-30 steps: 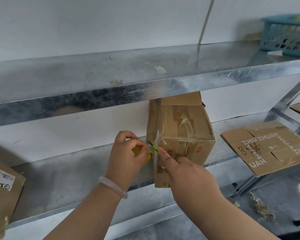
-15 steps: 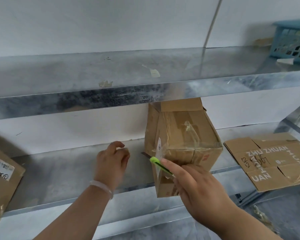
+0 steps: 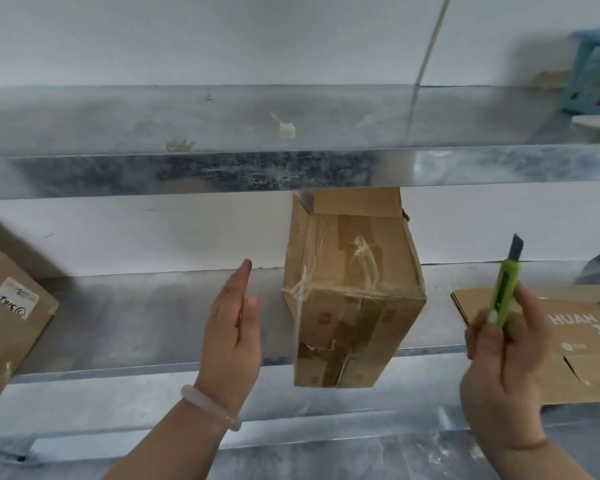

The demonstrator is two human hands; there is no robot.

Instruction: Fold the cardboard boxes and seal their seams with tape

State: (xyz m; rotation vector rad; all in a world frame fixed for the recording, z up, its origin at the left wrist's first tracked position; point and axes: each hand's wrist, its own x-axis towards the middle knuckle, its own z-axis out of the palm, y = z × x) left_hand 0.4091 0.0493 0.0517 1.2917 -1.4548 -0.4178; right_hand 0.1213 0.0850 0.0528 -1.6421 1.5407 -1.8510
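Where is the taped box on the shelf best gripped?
Grip the taped box by its tall side faces, from the front: it stands upright, jutting past the shelf edge. The left hand is free; the right hand holds the knife.

Left hand [image 3: 234, 327], lower centre of the frame: fingers straight and together, pointing up, palm turned toward the right, holding nothing. Its forearm rises from the bottom edge, with a pale bracelet [image 3: 210, 407] on the wrist. Right hand [image 3: 503, 368], lower right: fingers curled round a green utility knife [image 3: 504, 292], held upright with the blade tip uppermost. Its forearm enters from the lower right corner. The hands are well apart.
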